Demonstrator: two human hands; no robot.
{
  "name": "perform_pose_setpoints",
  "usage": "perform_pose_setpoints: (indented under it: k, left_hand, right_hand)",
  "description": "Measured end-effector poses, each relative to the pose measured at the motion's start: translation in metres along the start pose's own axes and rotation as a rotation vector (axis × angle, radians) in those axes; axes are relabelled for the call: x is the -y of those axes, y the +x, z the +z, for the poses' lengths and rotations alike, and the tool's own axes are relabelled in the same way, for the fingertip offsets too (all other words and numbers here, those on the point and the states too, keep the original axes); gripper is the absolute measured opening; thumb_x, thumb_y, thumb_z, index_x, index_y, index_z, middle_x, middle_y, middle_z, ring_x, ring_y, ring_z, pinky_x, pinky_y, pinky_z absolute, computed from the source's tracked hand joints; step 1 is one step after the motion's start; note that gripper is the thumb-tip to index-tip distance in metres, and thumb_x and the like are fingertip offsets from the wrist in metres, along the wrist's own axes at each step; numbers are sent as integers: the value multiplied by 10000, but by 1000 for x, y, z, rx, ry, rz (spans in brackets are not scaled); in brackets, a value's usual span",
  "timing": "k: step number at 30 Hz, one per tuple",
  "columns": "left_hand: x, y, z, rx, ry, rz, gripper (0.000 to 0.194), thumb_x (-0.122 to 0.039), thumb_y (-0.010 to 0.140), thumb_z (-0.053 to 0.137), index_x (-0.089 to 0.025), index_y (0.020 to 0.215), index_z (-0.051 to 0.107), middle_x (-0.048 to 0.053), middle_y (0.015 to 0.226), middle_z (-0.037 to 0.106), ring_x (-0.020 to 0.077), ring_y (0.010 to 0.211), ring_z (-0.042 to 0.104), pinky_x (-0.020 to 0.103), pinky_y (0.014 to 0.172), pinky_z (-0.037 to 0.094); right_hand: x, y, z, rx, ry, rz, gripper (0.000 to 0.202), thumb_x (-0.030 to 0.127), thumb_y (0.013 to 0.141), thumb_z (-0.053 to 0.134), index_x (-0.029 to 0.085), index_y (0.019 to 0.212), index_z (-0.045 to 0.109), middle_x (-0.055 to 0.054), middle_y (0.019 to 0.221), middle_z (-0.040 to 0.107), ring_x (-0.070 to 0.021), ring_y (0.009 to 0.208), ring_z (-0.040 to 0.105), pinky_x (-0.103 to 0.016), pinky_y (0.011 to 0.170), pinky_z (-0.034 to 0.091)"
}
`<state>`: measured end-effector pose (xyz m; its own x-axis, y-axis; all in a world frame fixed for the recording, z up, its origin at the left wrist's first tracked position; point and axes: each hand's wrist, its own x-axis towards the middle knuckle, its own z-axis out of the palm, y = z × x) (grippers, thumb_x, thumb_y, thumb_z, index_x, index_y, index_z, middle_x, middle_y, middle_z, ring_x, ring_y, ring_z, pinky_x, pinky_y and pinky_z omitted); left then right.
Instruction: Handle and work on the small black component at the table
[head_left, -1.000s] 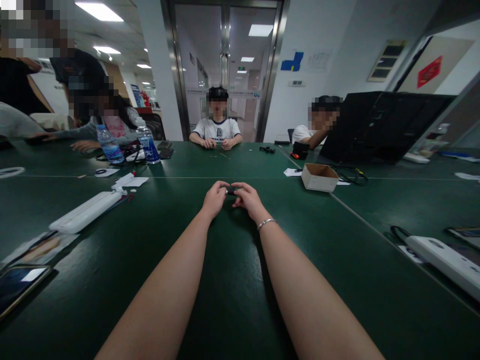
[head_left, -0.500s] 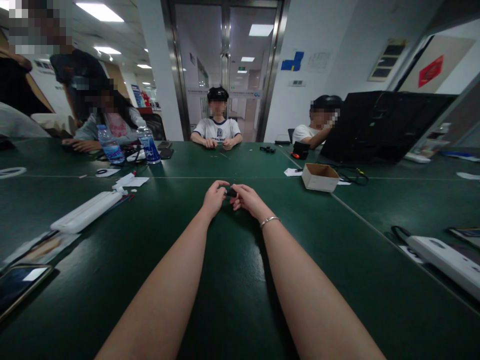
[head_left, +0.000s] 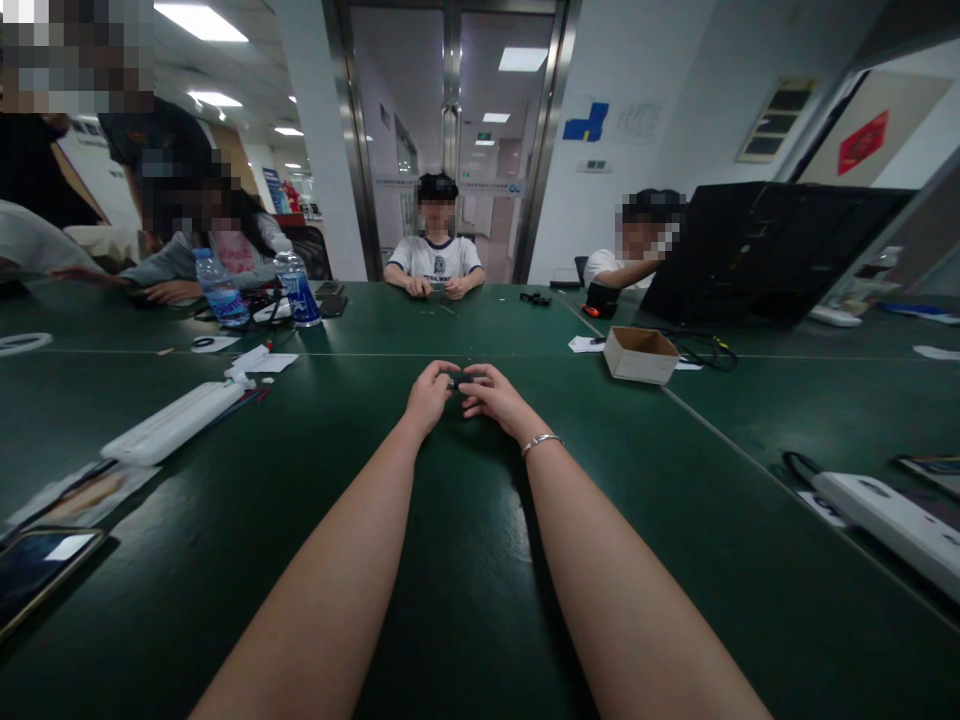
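One phone (head_left: 45, 580) lies at our far left on the green tabletop (head_left: 465, 560), with a white strip (head_left: 176, 420) beyond it and two bottles (head_left: 296, 285) standing farther back. Near the middle, our left hand (head_left: 429, 400) pinches a small dark piece (head_left: 454, 384), which sits between our two hands. Our right hand (head_left: 495, 398) has its fingers bent toward the piece's right end; we cannot tell whether they grip it. Farther right, we see an open-topped box (head_left: 634, 370), then a white power strip (head_left: 892, 510) near the edge of our view.
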<state>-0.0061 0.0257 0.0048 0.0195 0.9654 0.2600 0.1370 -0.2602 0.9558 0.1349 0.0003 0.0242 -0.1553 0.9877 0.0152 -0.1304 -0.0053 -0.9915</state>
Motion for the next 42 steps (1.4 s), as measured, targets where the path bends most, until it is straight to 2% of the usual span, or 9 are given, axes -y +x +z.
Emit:
perform_pose_setpoints:
  k: [4,8,12,18,23,28,34,39,42]
  left_hand:
    - [1,0,0,1,-1,20,242,-173,787,431,-170,929,626,-7,672,542,120,564,466,225,557,391]
    - [1,0,1,7,8,19,231,-175,787,439,-170,916,630,-7,679,548,122,575,476,228,566,394]
    - [1,0,1,4,5,21,232,-167,786,432,-169,907,630,-4,698,557,122,587,485,229,576,393]
    - [2,0,1,32,44,21,238,-178,786,430,-176,924,623,-22,600,497,133,562,467,232,541,343]
    - [1,0,0,26,41,17,238,-178,789,429,-179,918,629,-18,622,517,134,568,479,240,558,358]
    - [3,0,-1,37,76,22,245,-190,804,434,-180,949,631,-14,626,521,138,584,487,237,555,358]
    - [3,0,0,15,52,22,244,-184,802,426,-169,940,626,-11,643,530,129,575,487,236,556,358]
    - [2,-1,0,8,52,21,244,-193,794,431,-173,938,627,-12,643,532,130,569,485,237,552,357]
    - [1,-1,0,0,29,19,244,-192,803,418,-173,929,625,-18,597,504,132,551,477,236,536,344]
  right_hand:
    - [2,0,1,19,-40,34,51,198,928,559,162,963,553,36,629,582,-67,400,521,-180,410,524]
    - [2,-1,0,7,16,-3,205,47,845,609,176,993,549,62,648,583,-68,440,556,-192,473,562]
    - [1,-1,0,-3,19,29,64,189,925,570,168,984,559,31,640,605,-73,416,546,-198,455,556]
    - [0,0,-1,-15,40,-1,200,74,836,622,180,991,554,71,610,563,-71,424,549,-198,463,566]
    - [0,1,-1,-40,22,35,41,171,922,557,172,962,551,50,591,574,-70,401,540,-196,448,560]
    - [-1,1,-1,-30,49,16,181,61,853,591,172,992,559,57,631,571,-71,431,563,-197,469,571]
    - [-2,2,-1,-63,77,32,70,238,944,566,181,949,526,72,591,505,-75,406,545,-217,463,571]
    - [-3,2,-2,-63,77,14,175,142,879,625,190,1019,531,65,644,543,-78,432,568,-212,478,576]
    - [-2,2,-1,-79,99,7,165,192,889,630,202,1014,523,51,700,568,-76,441,574,-220,473,576]
